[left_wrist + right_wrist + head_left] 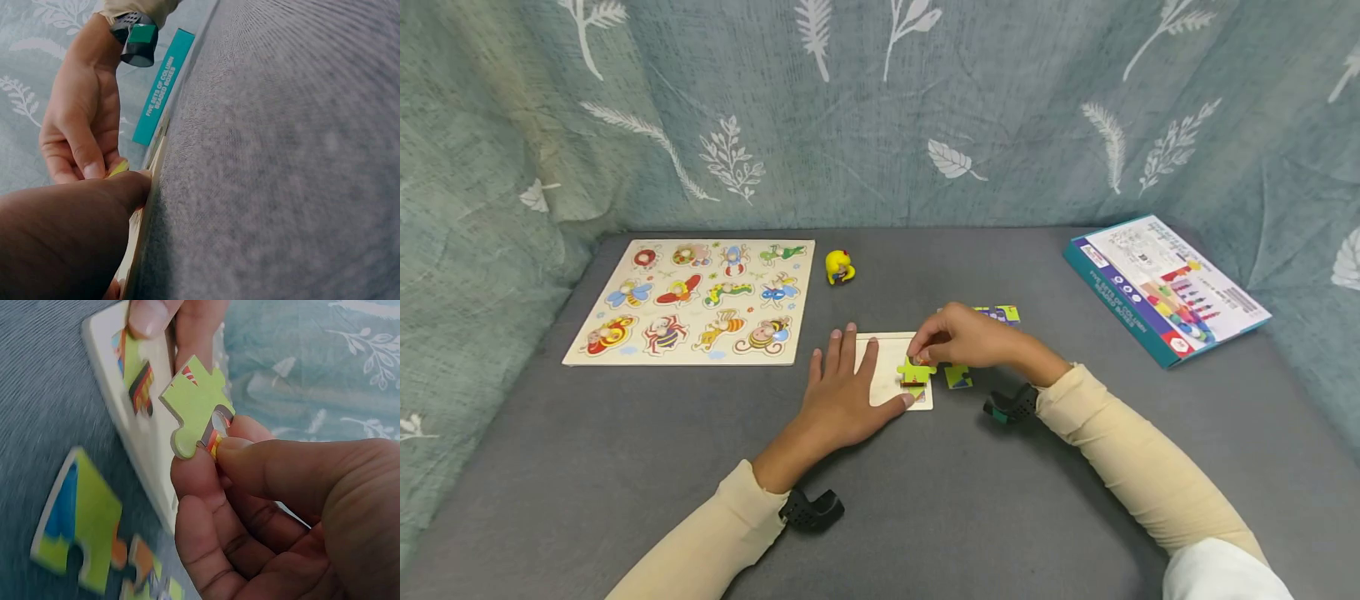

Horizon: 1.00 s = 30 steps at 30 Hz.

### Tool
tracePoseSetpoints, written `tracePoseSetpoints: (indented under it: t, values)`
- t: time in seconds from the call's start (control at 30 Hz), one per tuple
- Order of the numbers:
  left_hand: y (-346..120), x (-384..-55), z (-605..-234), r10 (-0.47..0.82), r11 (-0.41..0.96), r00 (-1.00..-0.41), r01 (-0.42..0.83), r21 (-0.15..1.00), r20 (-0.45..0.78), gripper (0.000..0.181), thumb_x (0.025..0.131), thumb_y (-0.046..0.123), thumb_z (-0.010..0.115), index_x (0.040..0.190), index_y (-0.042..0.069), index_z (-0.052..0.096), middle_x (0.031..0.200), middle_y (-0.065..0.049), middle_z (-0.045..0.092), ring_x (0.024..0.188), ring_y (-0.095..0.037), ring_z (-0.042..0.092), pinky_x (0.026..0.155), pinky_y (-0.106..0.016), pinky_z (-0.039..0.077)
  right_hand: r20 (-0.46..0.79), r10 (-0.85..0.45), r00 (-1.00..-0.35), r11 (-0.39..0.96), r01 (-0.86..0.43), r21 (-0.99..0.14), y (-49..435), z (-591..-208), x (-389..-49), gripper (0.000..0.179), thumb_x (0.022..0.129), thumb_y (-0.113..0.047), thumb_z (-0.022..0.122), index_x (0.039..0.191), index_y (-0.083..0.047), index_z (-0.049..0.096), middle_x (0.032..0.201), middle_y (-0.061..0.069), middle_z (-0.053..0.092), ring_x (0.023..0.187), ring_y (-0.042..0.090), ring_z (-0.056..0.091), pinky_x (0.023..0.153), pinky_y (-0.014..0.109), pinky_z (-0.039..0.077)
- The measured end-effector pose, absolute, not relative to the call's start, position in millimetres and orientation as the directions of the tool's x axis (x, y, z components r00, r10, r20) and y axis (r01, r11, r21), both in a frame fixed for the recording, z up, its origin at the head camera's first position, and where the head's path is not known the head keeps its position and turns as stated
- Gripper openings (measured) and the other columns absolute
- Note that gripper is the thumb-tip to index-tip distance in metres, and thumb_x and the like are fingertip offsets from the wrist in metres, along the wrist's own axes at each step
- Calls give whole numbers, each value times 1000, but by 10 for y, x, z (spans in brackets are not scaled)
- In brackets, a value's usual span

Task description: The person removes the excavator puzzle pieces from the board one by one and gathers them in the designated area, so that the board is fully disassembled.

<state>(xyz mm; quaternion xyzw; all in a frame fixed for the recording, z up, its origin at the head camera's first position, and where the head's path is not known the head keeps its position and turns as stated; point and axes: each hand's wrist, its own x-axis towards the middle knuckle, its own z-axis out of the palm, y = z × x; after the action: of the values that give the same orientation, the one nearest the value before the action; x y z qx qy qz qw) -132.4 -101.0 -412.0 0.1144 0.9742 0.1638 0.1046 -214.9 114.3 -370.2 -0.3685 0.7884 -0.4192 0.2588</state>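
Note:
My right hand [966, 337] pinches a light green jigsaw piece [197, 403] between thumb and fingertips, tilted above a pale wooden puzzle tray [880, 346]. With its fingers spread, my left hand [846, 392] rests on the tray. Its thumb touches a placed jigsaw piece [134, 362] in the tray's near right corner, as the right wrist view shows. Beside the tray lies a loose green and blue piece [84, 522]. In the left wrist view the held piece is mostly hidden by the hands.
More puzzle pieces [1003, 314] lie behind the right hand. At the left is an insect picture board [688, 302], with a small yellow toy [839, 267] to its right. A teal and white box [1165, 287] stands at the back right, before a leaf-patterned curtain [880, 125].

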Motion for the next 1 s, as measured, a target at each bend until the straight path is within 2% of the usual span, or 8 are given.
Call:
tracePoseSetpoints:
  t: [0.2, 0.43, 0.67, 0.87, 1.0]
  values:
    - [-1028, -1302, -4123, 251, 921, -952, 180, 346, -175, 94, 88, 68, 50, 156, 10, 20, 161, -17, -5, 146, -34, -9, 113, -54, -3, -104, -793, -600, 384, -360, -851, 1288, -3696, -2153, 14, 93, 5, 60, 100, 3, 72, 90, 6, 70, 76, 19, 62, 68, 34, 52]
    - [-1050, -1298, -4112, 241, 921, -955, 169, 351, -171, 95, 88, 69, 49, 156, 11, 20, 161, -17, -5, 146, -33, -9, 113, -54, -3, -85, -789, -608, 378, -371, -848, 1406, -3684, -2187, 15, 92, 7, 60, 99, 4, 72, 92, 8, 70, 81, 19, 64, 72, 34, 53]
    - [-1030, -1294, -4089, 248, 917, -955, 177, 358, -161, 94, 88, 69, 50, 156, 12, 20, 161, -16, -4, 146, -32, -9, 113, -53, -3, -136, -755, -641, 447, -352, -822, 1554, -3645, -2216, 16, 93, 6, 59, 99, 2, 73, 87, 6, 69, 71, 22, 57, 58, 29, 45]
    - [-1026, -1296, -4093, 251, 916, -956, 184, 357, -153, 94, 87, 69, 50, 156, 11, 22, 161, -17, -3, 147, -32, -8, 113, -54, -2, -131, -763, -633, 439, -358, -824, 1681, -3683, -2225, 16, 92, 8, 58, 98, 4, 72, 86, 6, 70, 75, 18, 61, 66, 34, 52]
    - [-1023, -1287, -4077, 254, 916, -954, 184, 356, -161, 94, 87, 68, 51, 156, 11, 22, 161, -17, -3, 146, -32, -8, 113, -54, -3, -136, -754, -643, 460, -367, -809, 1764, -3694, -2217, 16, 92, 8, 58, 97, 3, 73, 87, 6, 70, 76, 17, 62, 67, 33, 52]
